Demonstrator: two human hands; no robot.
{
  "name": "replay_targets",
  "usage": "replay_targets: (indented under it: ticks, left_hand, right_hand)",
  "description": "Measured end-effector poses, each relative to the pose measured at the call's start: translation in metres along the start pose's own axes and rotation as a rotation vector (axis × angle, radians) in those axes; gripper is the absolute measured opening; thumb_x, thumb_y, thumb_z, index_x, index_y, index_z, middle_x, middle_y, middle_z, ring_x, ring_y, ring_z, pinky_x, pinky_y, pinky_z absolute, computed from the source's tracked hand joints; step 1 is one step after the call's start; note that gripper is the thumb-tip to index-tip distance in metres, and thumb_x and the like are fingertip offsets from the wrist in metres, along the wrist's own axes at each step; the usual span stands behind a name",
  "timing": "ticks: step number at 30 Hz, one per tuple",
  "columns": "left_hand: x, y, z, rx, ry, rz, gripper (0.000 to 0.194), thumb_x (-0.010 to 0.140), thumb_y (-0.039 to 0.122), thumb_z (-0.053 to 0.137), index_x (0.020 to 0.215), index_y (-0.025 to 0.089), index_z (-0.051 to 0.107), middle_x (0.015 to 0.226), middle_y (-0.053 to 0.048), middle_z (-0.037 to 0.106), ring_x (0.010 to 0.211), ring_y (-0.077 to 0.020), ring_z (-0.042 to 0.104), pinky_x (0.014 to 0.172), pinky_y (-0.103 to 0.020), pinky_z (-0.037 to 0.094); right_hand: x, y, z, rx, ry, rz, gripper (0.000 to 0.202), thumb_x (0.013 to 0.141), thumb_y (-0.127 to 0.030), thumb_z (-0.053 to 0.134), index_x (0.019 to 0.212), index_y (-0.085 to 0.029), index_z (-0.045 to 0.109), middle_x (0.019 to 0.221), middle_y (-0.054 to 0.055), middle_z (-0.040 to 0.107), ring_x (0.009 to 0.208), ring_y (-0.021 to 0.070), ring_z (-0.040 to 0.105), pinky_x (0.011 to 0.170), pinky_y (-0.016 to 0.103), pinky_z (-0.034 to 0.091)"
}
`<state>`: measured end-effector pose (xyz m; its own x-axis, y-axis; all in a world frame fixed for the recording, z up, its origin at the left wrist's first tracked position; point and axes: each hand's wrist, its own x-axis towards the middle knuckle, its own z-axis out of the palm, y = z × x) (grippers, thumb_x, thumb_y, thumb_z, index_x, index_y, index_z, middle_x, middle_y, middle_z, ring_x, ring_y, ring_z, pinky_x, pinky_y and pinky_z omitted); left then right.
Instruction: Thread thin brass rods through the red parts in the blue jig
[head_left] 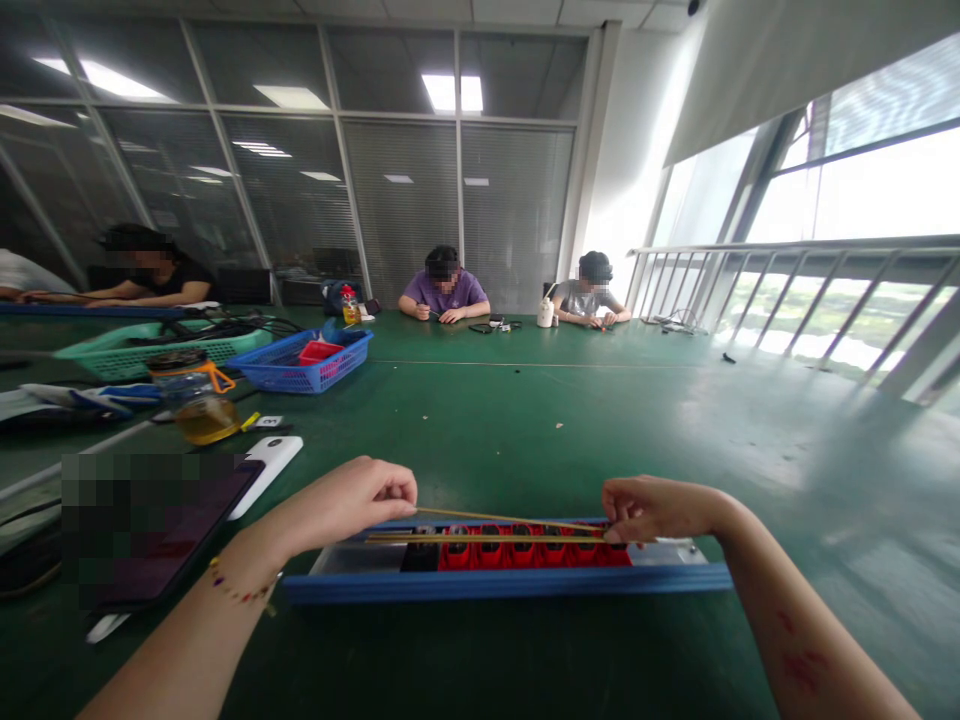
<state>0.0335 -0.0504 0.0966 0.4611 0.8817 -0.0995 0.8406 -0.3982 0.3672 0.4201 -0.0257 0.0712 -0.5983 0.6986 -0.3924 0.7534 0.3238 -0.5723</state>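
My left hand [379,490] is closed in a pinch on the left end of a thin tan stick [495,517]. That stick slants across to my right hand [637,508], whose fingers are pressed together around its right end. A small bundle of similar thin sticks [480,539] also runs from my right hand, its left end free. Below them lies a long blue-edged tray [510,587] with metal ends. Inside it stands a row of red blocks [491,550] with dark round tops, and a black block [420,552] at the left. What the sticks are made of is unclear.
Left of me lie a tablet [180,540], a white power bank [270,475] and a jar of yellowish liquid [196,400]. Behind are a blue basket [307,365] and a green basket [142,350]. Several people sit along the table's far side.
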Motion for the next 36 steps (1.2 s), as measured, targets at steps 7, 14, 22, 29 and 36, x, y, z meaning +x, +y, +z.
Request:
replay_targets:
  ticks: [7, 14, 22, 29, 36]
  left_hand:
    - [-0.013, -0.011, -0.023, 0.124, 0.329, 0.01, 0.029, 0.078, 0.045, 0.043, 0.084, 0.026, 0.065, 0.093, 0.0, 0.063, 0.084, -0.018, 0.055, 0.073, -0.022, 0.038]
    - [-0.006, -0.041, -0.028, 0.199, 0.427, -0.073, 0.03, 0.076, 0.045, 0.045, 0.085, 0.024, 0.064, 0.095, -0.001, 0.063, 0.082, -0.0193, 0.055, 0.072, -0.025, 0.038]
    - [0.026, -0.057, 0.006, 0.183, 0.31, -0.119, 0.021, 0.076, 0.035, 0.046, 0.079, 0.025, 0.064, 0.087, -0.001, 0.064, 0.077, -0.0169, 0.057, 0.068, -0.024, 0.037]
    - [0.045, -0.057, 0.043, 0.166, 0.238, -0.167, 0.012, 0.075, 0.026, 0.048, 0.077, 0.022, 0.06, 0.077, -0.001, 0.064, 0.072, -0.0155, 0.058, 0.061, -0.022, 0.036]
    - [0.052, -0.061, 0.059, 0.181, 0.202, -0.198, 0.01, 0.074, 0.024, 0.05, 0.073, 0.022, 0.059, 0.082, -0.002, 0.063, 0.076, -0.0156, 0.057, 0.064, -0.024, 0.037]
  right_hand:
    - [-0.003, 0.001, -0.002, -0.042, 0.03, 0.024, 0.042, 0.07, -0.056, 0.053, 0.086, -0.016, 0.052, 0.074, 0.004, 0.063, 0.065, 0.0162, 0.057, 0.054, 0.023, 0.041]
    - [-0.005, 0.012, -0.003, 0.007, -0.026, 0.06, 0.044, 0.072, -0.056, 0.051, 0.08, -0.014, 0.059, 0.071, 0.006, 0.065, 0.064, 0.0171, 0.06, 0.056, 0.024, 0.044]
    - [-0.005, 0.01, -0.003, 0.044, -0.051, 0.032, 0.047, 0.072, -0.057, 0.051, 0.079, -0.012, 0.064, 0.071, 0.006, 0.065, 0.067, 0.0182, 0.061, 0.059, 0.025, 0.045]
    - [-0.008, 0.004, -0.006, -0.026, 0.021, -0.042, 0.04, 0.072, -0.052, 0.054, 0.075, -0.013, 0.061, 0.069, 0.004, 0.062, 0.064, 0.0164, 0.056, 0.056, 0.024, 0.042]
    - [-0.015, 0.001, -0.011, 0.15, 0.1, -0.066, 0.039, 0.077, -0.055, 0.045, 0.074, -0.017, 0.049, 0.061, -0.001, 0.052, 0.056, 0.0111, 0.047, 0.051, 0.022, 0.039]
